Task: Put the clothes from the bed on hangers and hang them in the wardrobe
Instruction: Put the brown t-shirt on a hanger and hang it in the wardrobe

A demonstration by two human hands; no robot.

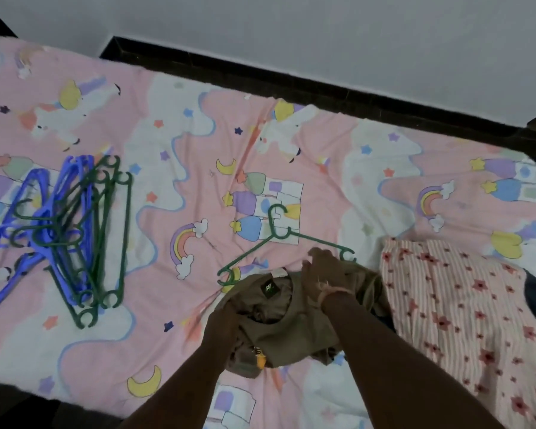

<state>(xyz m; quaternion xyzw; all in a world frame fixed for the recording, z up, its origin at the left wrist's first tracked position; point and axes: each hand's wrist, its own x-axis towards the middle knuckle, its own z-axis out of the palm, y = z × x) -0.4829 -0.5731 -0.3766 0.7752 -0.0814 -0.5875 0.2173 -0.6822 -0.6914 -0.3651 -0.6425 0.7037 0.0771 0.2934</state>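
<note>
On a bed (198,144) covered with a pink sheet printed with unicorns, rainbows, moons and stars, seen from above, a person's two bare forearms reach in from 6 o'clock. Both hands work on an olive shirt (279,329) bunched near the lower middle, its neck opening facing up with a dark label showing inside the collar.

The left hand (222,320) grips the shirt's fabric at the collar's 8 o'clock side, fingers curled into the cloth. The right hand (325,274), with a thin band at the wrist, has its fingers curled over the shirt's edge at 1 o'clock, right where one arm of a green hanger (279,233) meets the cloth. Whether those fingers also pinch the hanger cannot be told. The hanger lies flat just beyond the shirt at 12 o'clock, hook pointing away from the person.

At 9 o'clock, well apart, lies a loose pile of hangers (72,230), blue and green. At 3 o'clock, just beside the shirt, lies a striped cloth (464,305) with red stars.
</note>
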